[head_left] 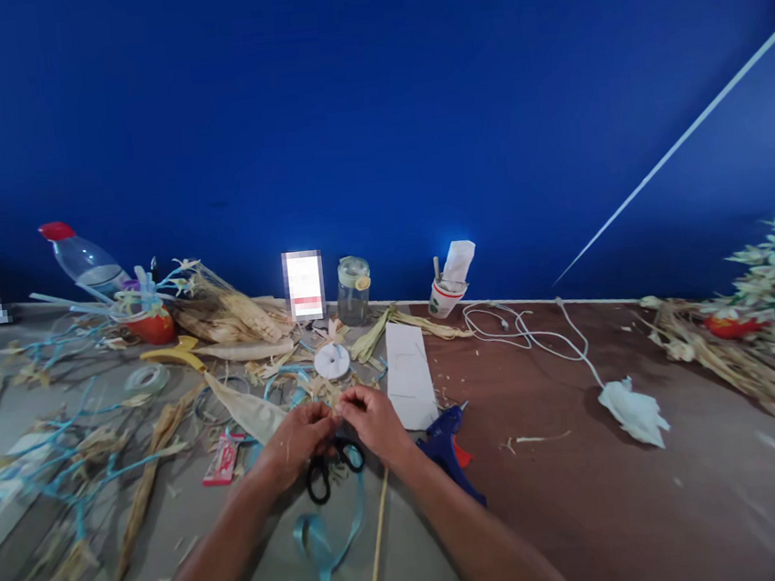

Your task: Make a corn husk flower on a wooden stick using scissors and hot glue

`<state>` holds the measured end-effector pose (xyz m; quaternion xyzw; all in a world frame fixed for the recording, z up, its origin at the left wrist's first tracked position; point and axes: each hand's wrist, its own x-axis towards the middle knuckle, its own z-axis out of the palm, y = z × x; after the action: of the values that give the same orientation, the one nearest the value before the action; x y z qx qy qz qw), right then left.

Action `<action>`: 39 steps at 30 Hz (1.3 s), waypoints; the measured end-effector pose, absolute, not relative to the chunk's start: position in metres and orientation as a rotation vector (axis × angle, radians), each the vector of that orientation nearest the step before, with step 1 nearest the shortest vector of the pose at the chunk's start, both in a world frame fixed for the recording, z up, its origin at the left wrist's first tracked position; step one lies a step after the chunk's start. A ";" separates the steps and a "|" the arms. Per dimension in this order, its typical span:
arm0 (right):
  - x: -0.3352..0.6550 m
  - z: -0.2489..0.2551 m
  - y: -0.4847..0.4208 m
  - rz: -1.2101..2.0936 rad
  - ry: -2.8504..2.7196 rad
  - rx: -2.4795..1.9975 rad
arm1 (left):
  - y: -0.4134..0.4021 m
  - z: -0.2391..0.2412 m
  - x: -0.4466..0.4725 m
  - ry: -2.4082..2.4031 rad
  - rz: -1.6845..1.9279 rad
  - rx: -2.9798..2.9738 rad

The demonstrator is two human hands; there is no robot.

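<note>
on the head feed i've got the left hand [299, 441] and right hand [375, 421] pinched fingertip to fingertip, but i can't tell what, if anything, sits between them; the black-handled scissors [318, 483] show right under them, the corn husk [241, 410] just beside the left. my worry: the loose blue ribbon [324, 566] could snag on those handles, or a stray elbow swing could knock the glue gun [446, 447], a burn risk if hot. writing? none i can read, the red packet [221, 459] being too blurred, the cup [448, 299] showing just a green mark.
</note>
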<state>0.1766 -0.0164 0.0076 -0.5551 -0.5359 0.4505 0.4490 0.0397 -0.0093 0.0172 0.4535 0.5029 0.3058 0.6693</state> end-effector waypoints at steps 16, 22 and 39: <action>0.186 0.015 -0.010 1.143 -0.860 -1.203 | -0.004 0.016 0.035 1.147 0.883 1.117; 0.188 0.013 -0.007 1.138 -0.797 -1.129 | 0.002 0.026 0.039 1.212 0.905 1.190; 0.187 0.014 -0.010 1.154 -0.773 -1.130 | 0.017 0.045 -0.031 1.629 1.088 1.829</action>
<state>0.1870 -0.0096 0.0139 -0.4925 -0.3369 0.5029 0.6254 -0.0312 0.0169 0.0445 0.6644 0.5916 0.3951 0.2288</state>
